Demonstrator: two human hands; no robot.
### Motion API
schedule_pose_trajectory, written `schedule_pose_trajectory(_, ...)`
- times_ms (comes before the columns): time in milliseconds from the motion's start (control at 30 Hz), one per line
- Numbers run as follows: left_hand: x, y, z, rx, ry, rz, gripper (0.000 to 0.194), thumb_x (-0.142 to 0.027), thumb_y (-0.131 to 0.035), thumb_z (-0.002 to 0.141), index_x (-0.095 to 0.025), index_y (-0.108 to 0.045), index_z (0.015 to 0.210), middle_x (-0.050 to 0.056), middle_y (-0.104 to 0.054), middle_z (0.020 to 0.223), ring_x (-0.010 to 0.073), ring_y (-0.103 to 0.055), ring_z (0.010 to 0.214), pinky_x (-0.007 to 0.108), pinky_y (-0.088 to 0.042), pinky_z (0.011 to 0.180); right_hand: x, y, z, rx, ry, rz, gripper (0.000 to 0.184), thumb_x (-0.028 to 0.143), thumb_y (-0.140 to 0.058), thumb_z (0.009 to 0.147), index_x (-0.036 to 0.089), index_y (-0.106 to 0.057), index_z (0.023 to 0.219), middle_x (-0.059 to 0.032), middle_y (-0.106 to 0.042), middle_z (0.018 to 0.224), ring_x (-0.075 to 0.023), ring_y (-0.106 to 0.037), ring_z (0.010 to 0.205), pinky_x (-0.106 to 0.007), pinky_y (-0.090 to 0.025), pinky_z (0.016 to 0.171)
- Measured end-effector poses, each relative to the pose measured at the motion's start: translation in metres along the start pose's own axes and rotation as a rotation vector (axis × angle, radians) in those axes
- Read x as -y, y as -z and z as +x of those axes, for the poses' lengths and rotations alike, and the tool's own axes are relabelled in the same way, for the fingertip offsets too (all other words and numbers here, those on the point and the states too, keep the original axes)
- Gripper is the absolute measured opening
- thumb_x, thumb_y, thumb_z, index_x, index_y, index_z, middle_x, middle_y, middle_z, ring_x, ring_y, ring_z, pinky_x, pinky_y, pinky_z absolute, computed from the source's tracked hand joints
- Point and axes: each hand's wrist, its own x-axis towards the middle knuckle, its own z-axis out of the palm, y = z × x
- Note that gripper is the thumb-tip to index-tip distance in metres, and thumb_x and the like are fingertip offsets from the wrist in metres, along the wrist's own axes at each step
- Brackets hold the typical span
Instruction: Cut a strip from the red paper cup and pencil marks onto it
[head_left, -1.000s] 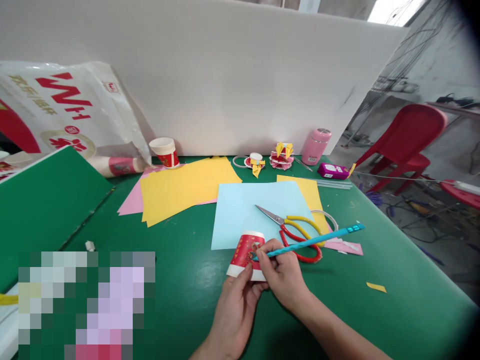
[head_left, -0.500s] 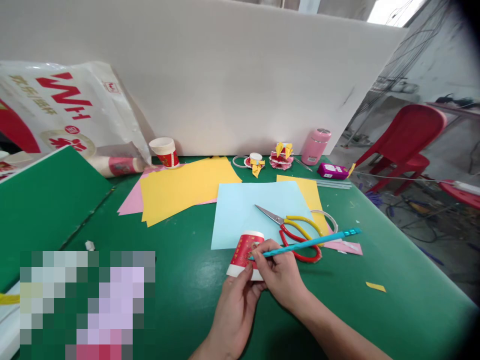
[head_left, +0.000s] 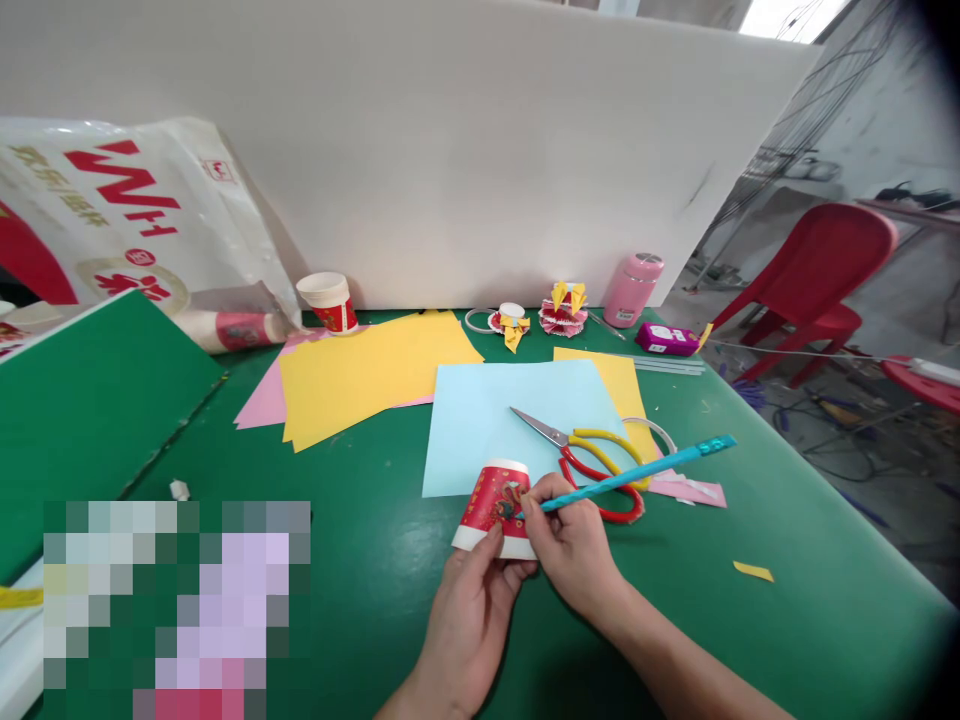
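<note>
A red paper cup (head_left: 491,505) with a white rim stands upside down on the green table (head_left: 375,580), at the near edge of a light blue sheet (head_left: 487,420). My left hand (head_left: 469,620) grips the cup's rim from below, fingers closed round it. My right hand (head_left: 574,545) pinches a long turquoise pencil (head_left: 637,472), its tip touching the cup's side. Just beyond my right hand, red and yellow scissors (head_left: 592,455) lie on the blue sheet.
Yellow and pink sheets (head_left: 367,375) lie further back. Another paper cup (head_left: 328,303), small paper ornaments (head_left: 562,312), a pink flask (head_left: 632,290) and a purple box (head_left: 666,339) stand along the white wall board. A red chair (head_left: 810,275) is beyond the table's right edge.
The pencil's far end has swung slightly up and right while its tip stays on the cup. Both hands keep their hold.
</note>
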Motion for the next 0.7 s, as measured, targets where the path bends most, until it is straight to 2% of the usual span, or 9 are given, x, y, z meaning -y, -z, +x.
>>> schedule_pose_trajectory(433,-0.0016,-0.0027,-0.0002,-0.004,0.018,0.004,0.019,-0.018,-0.054,0.078,-0.013,-0.066,0.091,0.009,-0.069,0.086,0.0192,-0.061,0.082,0.033,-0.048,0.077,-0.0005,-0.0040,0.0007,0.022,-0.028,0.072,0.014,0.024,-0.046,0.082,0.018,-0.047,0.069,0.0053,-0.041,0.052,-0.0075,-0.037,0.038,-0.018,-0.029,0.036)
schedule_pose_trajectory(700,-0.0003,-0.0012,-0.0011,0.058,0.023,-0.018,0.022,-0.019,-0.052,0.079,-0.015,-0.066,0.095,0.009,-0.068,0.089,0.0213,-0.059,0.091,0.032,-0.047,0.078,0.0032,-0.0063,0.0019,0.033,-0.014,0.052,0.014,0.022,-0.047,0.081,0.017,-0.049,0.068,0.0053,-0.042,0.051,-0.0070,-0.037,0.038,-0.018,-0.029,0.036)
